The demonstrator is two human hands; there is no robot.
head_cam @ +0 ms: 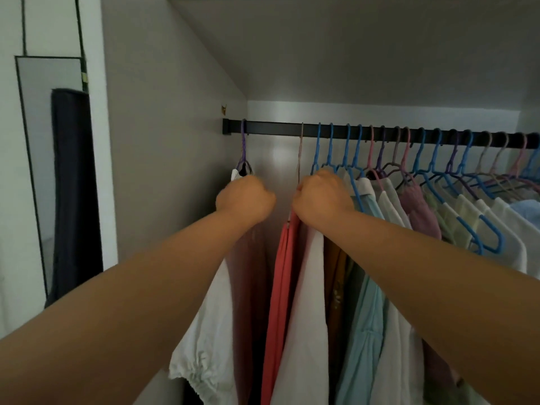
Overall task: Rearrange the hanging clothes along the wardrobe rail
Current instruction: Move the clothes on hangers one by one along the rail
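A black rail (277, 128) runs across the wardrobe, with several plastic hangers on it. At its far left end hangs a purple hanger (243, 147) carrying a white garment (210, 331). My left hand (244, 197) is closed around the shoulder of that hanger. A thin beige hanger (301, 147) holds a coral garment (282, 273); my right hand (321, 197) grips its top. To the right, blue hangers (347, 147) carry a white shirt (304, 317), a light blue shirt (362, 331) and further pale clothes, packed close together.
The wardrobe's grey left side wall (175, 156) stands right beside the purple hanger. A black-framed mirror (43, 141) hangs further left, with dark cloth (74, 185) in it. Pink, purple and blue hangers (467, 159) crowd the rail's right part. A gap on the rail separates my two hands.
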